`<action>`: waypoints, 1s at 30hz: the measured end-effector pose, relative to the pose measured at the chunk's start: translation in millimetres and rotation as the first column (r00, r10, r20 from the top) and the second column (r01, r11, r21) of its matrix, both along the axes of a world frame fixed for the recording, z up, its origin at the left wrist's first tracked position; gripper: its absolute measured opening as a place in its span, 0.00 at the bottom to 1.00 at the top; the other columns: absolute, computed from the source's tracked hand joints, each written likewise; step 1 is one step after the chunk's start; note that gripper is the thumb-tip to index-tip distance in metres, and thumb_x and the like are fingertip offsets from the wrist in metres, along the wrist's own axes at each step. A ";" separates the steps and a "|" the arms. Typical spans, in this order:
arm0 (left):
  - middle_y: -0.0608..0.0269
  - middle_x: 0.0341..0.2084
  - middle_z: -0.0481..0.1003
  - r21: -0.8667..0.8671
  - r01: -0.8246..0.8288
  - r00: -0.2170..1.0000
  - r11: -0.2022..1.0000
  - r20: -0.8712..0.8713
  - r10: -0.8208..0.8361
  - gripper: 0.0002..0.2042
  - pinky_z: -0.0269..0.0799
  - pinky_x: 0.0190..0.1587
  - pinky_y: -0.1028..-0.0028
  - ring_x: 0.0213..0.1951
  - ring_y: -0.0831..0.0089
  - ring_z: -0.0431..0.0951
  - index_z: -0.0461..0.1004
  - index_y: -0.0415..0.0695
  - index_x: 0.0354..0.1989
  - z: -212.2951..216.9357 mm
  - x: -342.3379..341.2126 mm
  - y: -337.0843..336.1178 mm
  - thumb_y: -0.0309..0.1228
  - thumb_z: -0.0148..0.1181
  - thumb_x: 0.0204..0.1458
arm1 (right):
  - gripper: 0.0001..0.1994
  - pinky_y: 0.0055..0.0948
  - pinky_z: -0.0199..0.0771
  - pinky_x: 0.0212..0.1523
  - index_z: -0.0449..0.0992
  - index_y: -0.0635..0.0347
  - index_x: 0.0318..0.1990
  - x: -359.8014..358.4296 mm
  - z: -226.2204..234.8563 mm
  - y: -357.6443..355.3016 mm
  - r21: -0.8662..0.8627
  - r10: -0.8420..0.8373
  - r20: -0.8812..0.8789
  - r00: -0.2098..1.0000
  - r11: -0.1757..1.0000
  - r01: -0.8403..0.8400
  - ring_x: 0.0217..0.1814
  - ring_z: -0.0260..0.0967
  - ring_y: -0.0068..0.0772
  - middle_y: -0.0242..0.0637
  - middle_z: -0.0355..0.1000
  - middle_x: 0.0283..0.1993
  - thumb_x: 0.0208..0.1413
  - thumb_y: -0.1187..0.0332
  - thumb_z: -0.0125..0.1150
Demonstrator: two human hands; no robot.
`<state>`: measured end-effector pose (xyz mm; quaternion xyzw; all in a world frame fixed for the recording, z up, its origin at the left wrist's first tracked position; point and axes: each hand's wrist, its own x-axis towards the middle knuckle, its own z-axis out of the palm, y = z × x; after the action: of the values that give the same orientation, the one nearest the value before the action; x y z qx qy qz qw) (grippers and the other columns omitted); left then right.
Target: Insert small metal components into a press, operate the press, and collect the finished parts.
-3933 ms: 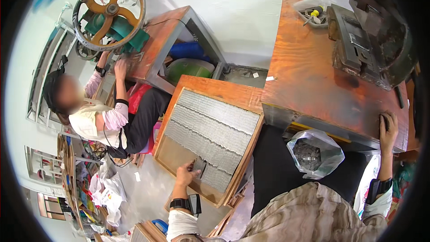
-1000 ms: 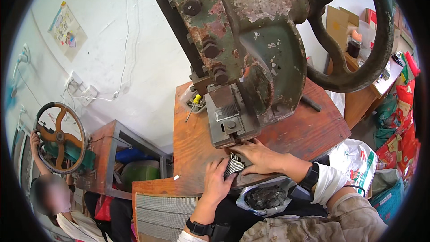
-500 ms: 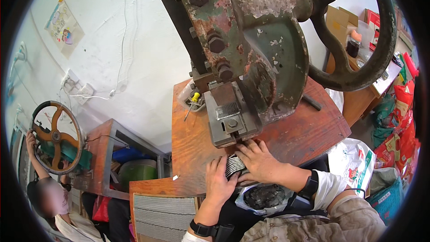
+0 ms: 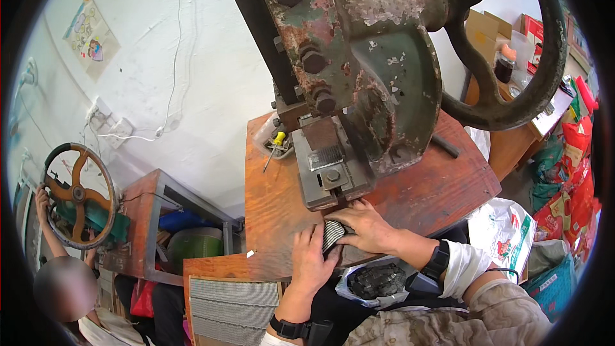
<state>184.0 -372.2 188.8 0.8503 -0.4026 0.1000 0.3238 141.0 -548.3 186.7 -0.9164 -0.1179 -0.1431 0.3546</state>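
Near left: tray (image 4: 280, 291), strips (image 4: 234, 307) in neat rows, that part apparently done; near end cut off by frame. Left hand (image 4: 312, 258): grip partly closed on striped bundle (image 4: 334, 233) at bench's (image 4: 275, 192) near edge. Bundle in hands, not set down: seemingly left to do. Underside hidden; cannot tell if resting on bench. Right hand (image 4: 370, 228): grip closed on bundle's right side, some fingertips hidden. Nearer, bag (image 4: 345, 289), dark contents unclear. Far right: press (image 4: 400, 74), top cut off.

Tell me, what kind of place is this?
It's probably a small workshop. A heavy machine with a big handwheel stands on a wooden table, another handwheel is at the left, and the left hand and right hand hold a small ridged stack.
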 end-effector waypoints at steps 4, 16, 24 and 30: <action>0.46 0.43 0.69 -0.007 0.027 0.998 1.000 -0.048 -0.027 0.28 0.64 0.48 0.62 0.44 0.51 0.67 0.65 0.33 0.50 2.3 1.6 4.7 0.29 0.65 0.37 | 0.28 0.40 0.53 0.56 0.68 0.53 0.53 -0.7 -1.0 -4.0 0.027 -0.005 0.026 1.000 1.000 0.004 0.53 0.60 0.45 0.39 0.69 0.51 0.41 0.62 0.66; 0.47 0.43 0.69 0.028 0.033 0.993 0.999 -0.112 -0.029 0.28 0.64 0.48 0.62 0.45 0.51 0.67 0.67 0.34 0.48 8.7 4.9 7.2 0.30 0.67 0.35 | 0.28 0.43 0.50 0.60 0.65 0.56 0.55 0.4 -1.5 -8.5 0.033 0.042 -0.039 0.998 0.999 -0.041 0.58 0.56 0.47 0.41 0.65 0.55 0.43 0.64 0.63; 0.50 0.37 0.74 -0.142 -0.236 0.891 0.961 -0.425 0.156 0.22 0.70 0.42 0.70 0.38 0.62 0.75 0.70 0.30 0.44 8.0 4.7 6.7 0.26 0.65 0.38 | 0.28 0.42 0.55 0.58 0.65 0.56 0.55 -10.7 2.3 -13.8 0.063 0.044 0.004 0.999 0.997 -0.044 0.56 0.58 0.47 0.43 0.66 0.54 0.43 0.65 0.64; 0.54 0.32 0.77 -0.243 -0.415 0.780 0.877 -0.592 0.205 0.18 0.70 0.37 0.77 0.33 0.73 0.75 0.72 0.27 0.41 85.6 26.4 1.8 0.25 0.63 0.41 | 0.23 0.41 0.57 0.57 0.69 0.56 0.50 -30.8 -11.0 -29.0 0.034 0.048 0.099 0.994 0.998 -0.051 0.55 0.59 0.46 0.41 0.67 0.50 0.43 0.65 0.63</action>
<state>210.4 -370.4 274.4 0.8238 -0.1191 -0.0232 0.5538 110.2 -577.3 175.7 -0.8985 -0.1553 -0.1812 0.3685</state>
